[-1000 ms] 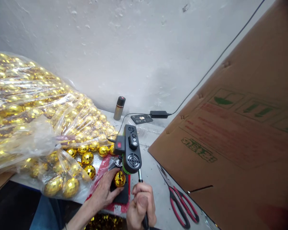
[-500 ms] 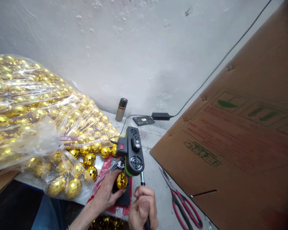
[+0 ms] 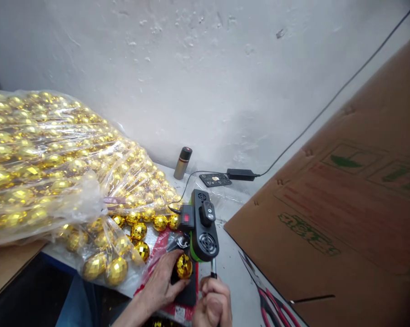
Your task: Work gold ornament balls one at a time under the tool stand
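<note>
A small gold faceted ball [image 3: 184, 266] sits between the thumb and fingers of my left hand [image 3: 164, 278]. That hand is closed around the ball's left side, over a black base [image 3: 188, 295]. Just above and to the right stands a black and green bench device [image 3: 205, 229] with round vent grilles and a box with a red switch. A metal lever [image 3: 213, 264] sticks out from its near end. My right hand [image 3: 214, 297] is wrapped round the lever's black handle, which the fingers mostly hide.
Clear bags of gold balls [image 3: 55, 159] fill the left side, with several loose balls [image 3: 138, 231] beside the device. Behind are a dark bottle [image 3: 183, 163], a phone-like black slab [image 3: 214, 180] and a power adapter [image 3: 241, 175]. Red-handled scissors [image 3: 262, 293] lie by a large carton [image 3: 327, 204].
The camera has turned a little, so everything sits slightly further right and lower. Both hands keep the same hold, on the ball and on the lever.
</note>
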Demonstrator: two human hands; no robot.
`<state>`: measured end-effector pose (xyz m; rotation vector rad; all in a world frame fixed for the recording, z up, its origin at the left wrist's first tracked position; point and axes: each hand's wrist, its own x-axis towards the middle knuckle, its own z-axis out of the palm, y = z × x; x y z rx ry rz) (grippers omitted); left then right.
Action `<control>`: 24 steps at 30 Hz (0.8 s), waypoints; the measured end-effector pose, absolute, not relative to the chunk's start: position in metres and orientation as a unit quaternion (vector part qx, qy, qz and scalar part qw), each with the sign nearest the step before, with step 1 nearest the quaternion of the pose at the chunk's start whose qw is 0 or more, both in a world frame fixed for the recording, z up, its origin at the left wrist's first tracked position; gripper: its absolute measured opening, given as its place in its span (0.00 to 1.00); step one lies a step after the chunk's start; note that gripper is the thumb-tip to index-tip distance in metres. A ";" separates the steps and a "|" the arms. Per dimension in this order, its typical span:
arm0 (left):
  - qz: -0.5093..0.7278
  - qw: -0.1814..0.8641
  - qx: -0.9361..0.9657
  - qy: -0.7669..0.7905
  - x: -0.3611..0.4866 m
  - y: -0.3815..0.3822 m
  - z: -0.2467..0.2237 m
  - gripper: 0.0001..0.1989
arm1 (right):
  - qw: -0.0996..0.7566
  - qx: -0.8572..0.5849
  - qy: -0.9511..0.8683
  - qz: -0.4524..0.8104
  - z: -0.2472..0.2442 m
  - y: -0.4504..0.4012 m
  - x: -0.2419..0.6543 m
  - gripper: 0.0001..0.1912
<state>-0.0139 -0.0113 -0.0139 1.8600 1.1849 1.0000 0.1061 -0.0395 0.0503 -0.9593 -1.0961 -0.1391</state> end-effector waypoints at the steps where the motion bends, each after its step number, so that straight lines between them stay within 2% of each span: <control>1: 0.385 0.354 0.718 0.459 -0.013 -0.011 -0.013 0.33 | 0.749 -0.437 -0.494 -0.067 0.047 -0.039 0.104 0.24; 6: 0.382 0.354 0.723 0.454 -0.013 -0.008 -0.008 0.33 | 0.741 -0.426 -0.514 -0.071 0.058 -0.042 0.102 0.22; 11: 0.383 0.315 0.743 0.450 -0.017 -0.016 -0.015 0.34 | 0.727 -0.483 -0.481 0.080 0.117 -0.053 0.115 0.18; 14: 0.385 0.230 0.786 0.425 -0.029 -0.031 -0.024 0.34 | 0.713 -0.477 -0.503 0.104 0.142 -0.054 0.122 0.17; 18: 0.370 0.067 0.823 0.425 -0.060 -0.038 -0.016 0.44 | 0.707 -0.475 -0.516 0.087 0.141 -0.053 0.120 0.17; 19: 0.365 0.028 0.813 0.453 -0.069 -0.035 -0.009 0.40 | 0.707 -0.473 -0.519 0.083 0.139 -0.053 0.119 0.17; 21: 0.345 -0.039 0.775 0.528 -0.085 -0.025 0.009 0.24 | 0.706 -0.469 -0.525 0.080 0.135 -0.054 0.116 0.18; 22: 0.322 -0.058 0.758 0.565 -0.092 -0.018 0.019 0.19 | 0.706 -0.467 -0.526 0.077 0.134 -0.054 0.115 0.18; 24: 0.250 -0.071 0.744 0.616 -0.100 -0.008 0.036 0.18 | 0.705 -0.463 -0.532 0.072 0.135 -0.055 0.115 0.18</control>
